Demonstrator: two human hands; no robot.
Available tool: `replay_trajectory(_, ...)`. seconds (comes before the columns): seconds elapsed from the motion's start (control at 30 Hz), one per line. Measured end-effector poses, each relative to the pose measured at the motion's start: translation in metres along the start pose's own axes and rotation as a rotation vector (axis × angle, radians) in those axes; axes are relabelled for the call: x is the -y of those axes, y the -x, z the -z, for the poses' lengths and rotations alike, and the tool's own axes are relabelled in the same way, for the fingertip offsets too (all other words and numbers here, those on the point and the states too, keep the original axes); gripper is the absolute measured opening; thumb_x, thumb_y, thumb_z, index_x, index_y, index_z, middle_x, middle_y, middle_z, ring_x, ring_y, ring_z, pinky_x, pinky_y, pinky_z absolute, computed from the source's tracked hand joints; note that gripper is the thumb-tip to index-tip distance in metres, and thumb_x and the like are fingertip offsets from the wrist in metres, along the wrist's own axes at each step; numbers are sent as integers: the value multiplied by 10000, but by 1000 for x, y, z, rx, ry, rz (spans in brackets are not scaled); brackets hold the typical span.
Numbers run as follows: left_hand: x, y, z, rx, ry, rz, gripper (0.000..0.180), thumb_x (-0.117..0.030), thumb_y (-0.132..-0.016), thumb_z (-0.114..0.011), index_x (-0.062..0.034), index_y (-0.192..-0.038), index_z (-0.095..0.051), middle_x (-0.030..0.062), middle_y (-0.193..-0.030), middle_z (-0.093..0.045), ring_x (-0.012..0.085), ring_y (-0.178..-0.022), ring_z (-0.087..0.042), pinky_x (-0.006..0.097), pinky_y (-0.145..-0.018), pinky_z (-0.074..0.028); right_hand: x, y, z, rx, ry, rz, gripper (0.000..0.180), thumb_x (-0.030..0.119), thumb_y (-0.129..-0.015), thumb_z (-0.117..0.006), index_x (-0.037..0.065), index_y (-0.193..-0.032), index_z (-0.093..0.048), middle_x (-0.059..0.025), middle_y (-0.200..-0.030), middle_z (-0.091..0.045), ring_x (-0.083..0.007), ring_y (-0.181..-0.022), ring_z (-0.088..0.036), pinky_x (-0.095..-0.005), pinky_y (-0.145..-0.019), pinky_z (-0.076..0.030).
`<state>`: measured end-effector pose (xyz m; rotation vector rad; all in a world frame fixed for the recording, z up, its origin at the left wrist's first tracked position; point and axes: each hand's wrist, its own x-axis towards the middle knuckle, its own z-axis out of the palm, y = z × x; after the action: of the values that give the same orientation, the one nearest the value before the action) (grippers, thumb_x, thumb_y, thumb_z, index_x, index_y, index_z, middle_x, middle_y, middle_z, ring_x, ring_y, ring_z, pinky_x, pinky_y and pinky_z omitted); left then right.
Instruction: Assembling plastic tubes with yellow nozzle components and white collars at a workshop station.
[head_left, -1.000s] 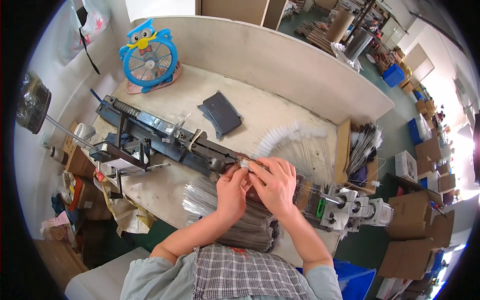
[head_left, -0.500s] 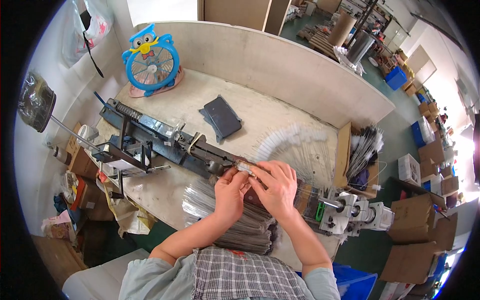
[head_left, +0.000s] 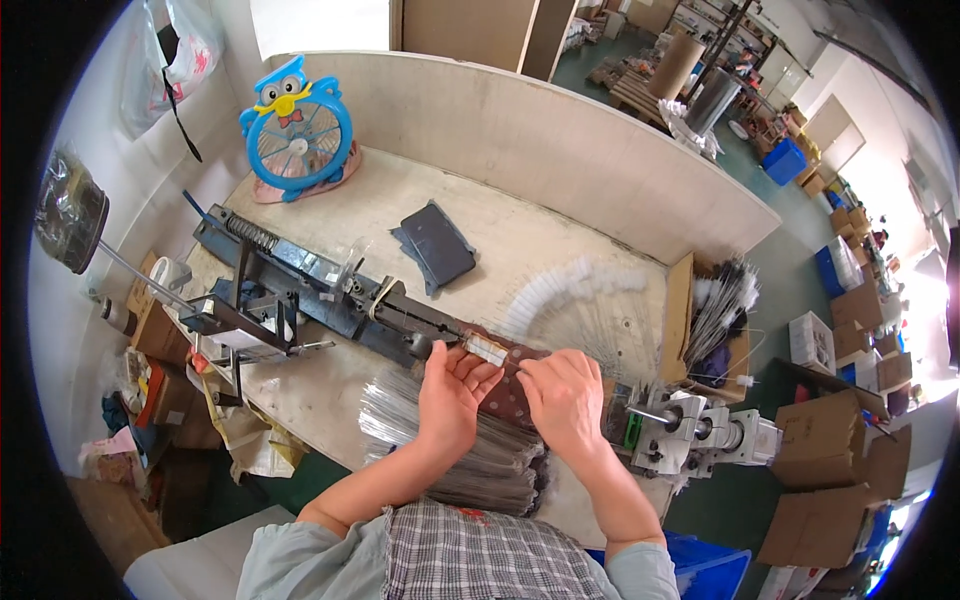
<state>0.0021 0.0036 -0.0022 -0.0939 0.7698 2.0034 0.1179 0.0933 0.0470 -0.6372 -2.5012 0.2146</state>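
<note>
My left hand point(head_left: 456, 392) is half turned palm up, thumb and fingers apart, its fingertips beside a small white block-like piece point(head_left: 487, 349) at the end of the long dark metal jig point(head_left: 330, 286). Whether the fingers touch that piece I cannot tell. To the right, my right hand point(head_left: 566, 398) has thumb and forefinger pinched together over a brown dotted surface point(head_left: 506, 400); what lies between them is too small to make out. Just below my hands is a thick bundle of thin metal wires point(head_left: 480, 460). Thin-stemmed brushes with white bristles point(head_left: 545, 293) lie fanned out beyond.
A dark flat phone-like object point(head_left: 438, 246) lies behind the jig. At the back left stands a blue cartoon-shaped fan point(head_left: 299, 148). A metal clamping machine point(head_left: 700, 432) is at the right, near a cardboard box point(head_left: 682, 315) of wire brushes. A low partition point(head_left: 520, 135) borders the table.
My hands have moved apart: the left has opened and shifted slightly left, the right has drawn to the right with fingertips pinched. The white piece between them is more exposed. The view has shifted slightly.
</note>
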Motion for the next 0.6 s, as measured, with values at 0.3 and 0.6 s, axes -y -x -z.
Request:
replay_trajectory(0.3,-8,11,-4,60,-274,52,563,-482,-966,-319,-8,-1252,-421,131,-1241,-508,234,-1115,-518,358,-946,-399,-4,3,15,-35,-170,-40,149,135,-740,-679,76,-876,-668,-41,-841,-641,-229,-890,-568,-369,-778,-425)
replay_trajectory(0.6,-54,21,67,-22,-617,-16,386,-211,-895,-570,14,-1201,-496,144,-1073,-617,227,-943,-626,355,-826,-497,-15,64,15,221,-380,-120,134,173,-808,-638,91,-911,-665,-61,-766,-648,-259,-704,-626,-350,-603,-503)
